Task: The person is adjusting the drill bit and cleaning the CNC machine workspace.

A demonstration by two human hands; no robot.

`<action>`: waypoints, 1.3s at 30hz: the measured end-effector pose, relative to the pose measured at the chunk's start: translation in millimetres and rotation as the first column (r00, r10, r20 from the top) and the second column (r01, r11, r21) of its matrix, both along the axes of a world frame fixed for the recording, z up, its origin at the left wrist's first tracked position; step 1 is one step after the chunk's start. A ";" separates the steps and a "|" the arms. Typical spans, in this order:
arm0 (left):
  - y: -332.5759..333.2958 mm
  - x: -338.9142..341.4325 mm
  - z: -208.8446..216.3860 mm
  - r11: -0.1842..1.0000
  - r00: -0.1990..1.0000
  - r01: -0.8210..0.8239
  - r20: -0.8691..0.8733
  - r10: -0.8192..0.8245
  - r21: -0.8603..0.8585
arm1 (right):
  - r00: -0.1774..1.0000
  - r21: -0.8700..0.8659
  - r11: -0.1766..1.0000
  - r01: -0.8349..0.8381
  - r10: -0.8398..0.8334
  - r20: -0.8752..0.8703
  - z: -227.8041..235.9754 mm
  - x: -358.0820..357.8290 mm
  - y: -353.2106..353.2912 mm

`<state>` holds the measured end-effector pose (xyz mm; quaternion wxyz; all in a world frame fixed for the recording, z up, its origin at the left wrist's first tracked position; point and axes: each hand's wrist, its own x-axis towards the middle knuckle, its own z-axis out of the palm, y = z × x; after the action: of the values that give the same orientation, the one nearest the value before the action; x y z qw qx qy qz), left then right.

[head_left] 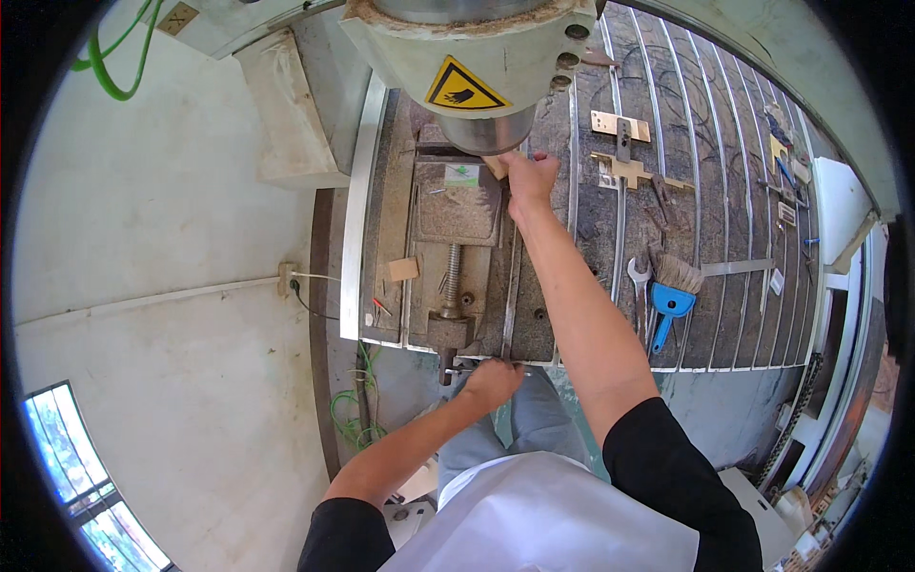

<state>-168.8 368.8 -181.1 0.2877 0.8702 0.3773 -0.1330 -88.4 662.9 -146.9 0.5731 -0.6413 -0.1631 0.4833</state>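
Note:
A machine vise (456, 224) with a long threaded screw (454, 276) lies on the slotted machine table, below the spindle head (484, 129). My right hand (531, 181) reaches forward to the vise's jaws, its fingers closed on a small tan block (496, 166) beside the spindle's lower end. The spindle partly hides that block. At the table's front edge my left hand (494, 383) is closed round the vise handle, close to the end of the screw (446, 364); most of the handle is covered by my fingers.
A loose tan block (403, 269) and a small red-tipped piece (381, 306) lie left of the screw. To the right are a wrench (639, 276), a blue-handled brush (674, 300), a steel ruler (739, 268) and brass-coloured plates (629, 172). A wall stands at left.

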 end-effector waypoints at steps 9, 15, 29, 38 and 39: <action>-20.5 1.0 24.2 0.987 0.990 0.130 0.037 -0.134 0.093 | 0.999 0.025 1.000 -0.011 0.012 -0.049 -9.0 -1.4 -2.2; 0.6 -0.8 88.0 0.996 0.912 -0.077 0.407 0.048 0.055 | 0.999 0.014 0.999 -0.033 0.033 -0.030 -8.9 3.3 0.3; 11.6 -103.5 113.7 0.031 -0.860 -0.328 0.312 0.405 -0.944 | 0.999 0.017 0.999 -0.038 0.038 0.003 -17.2 3.7 3.8; 5.9 -112.1 89.6 0.226 -0.834 -0.239 0.319 0.450 -0.944 | 0.999 0.027 0.999 -0.040 0.040 0.002 -14.4 3.3 4.6; 6.6 -110.4 90.2 0.232 -0.839 -0.233 0.316 0.444 -0.944 | 0.999 0.026 0.999 -0.036 0.035 0.019 -15.4 6.3 6.3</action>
<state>-279.3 375.4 -90.8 0.5006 0.0842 0.4182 0.7533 -82.1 669.2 -162.3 0.5712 -0.6354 -0.1860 0.4852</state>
